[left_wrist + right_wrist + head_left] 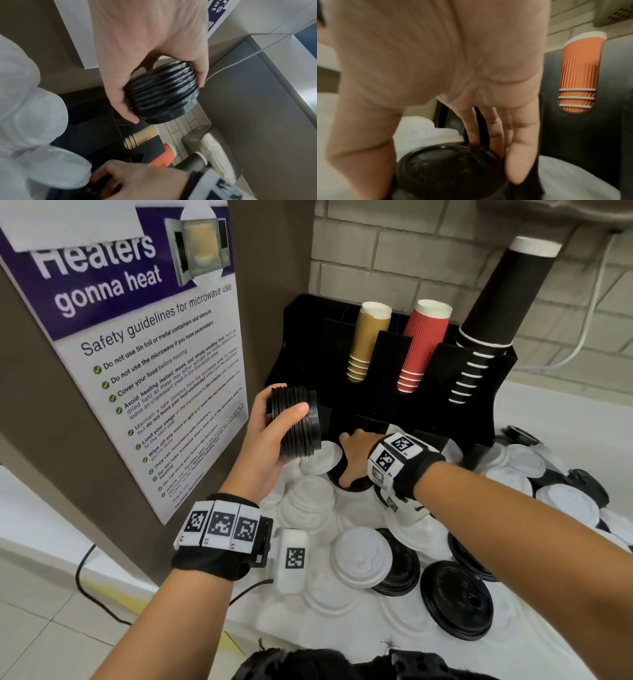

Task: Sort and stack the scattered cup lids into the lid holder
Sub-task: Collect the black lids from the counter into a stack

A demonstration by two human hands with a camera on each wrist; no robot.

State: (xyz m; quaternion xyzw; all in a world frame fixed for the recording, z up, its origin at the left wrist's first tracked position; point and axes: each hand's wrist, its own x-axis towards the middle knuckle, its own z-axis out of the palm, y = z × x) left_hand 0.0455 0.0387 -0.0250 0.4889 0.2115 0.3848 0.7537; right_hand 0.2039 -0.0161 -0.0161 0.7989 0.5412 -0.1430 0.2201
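Observation:
My left hand [284, 405] grips a sideways stack of black lids [298, 422] in the air, left of the black lid holder [376, 357]. In the left wrist view, thumb and fingers wrap the black lid stack [163, 93]. My right hand [352, 463] reaches down just in front of the holder's low front compartments and takes hold of a single black lid [358, 486] lying among white lids. In the right wrist view its fingers [518, 155] reach over the far rim of that black lid [447, 170], with the thumb on the near side.
White lids [359, 556] and black lids [455, 601] lie scattered over the white counter. The holder's rear slots carry brown cups [368, 337], red cups [424, 344] and black cups [496, 313]. A poster [137, 354] covers the wall on the left.

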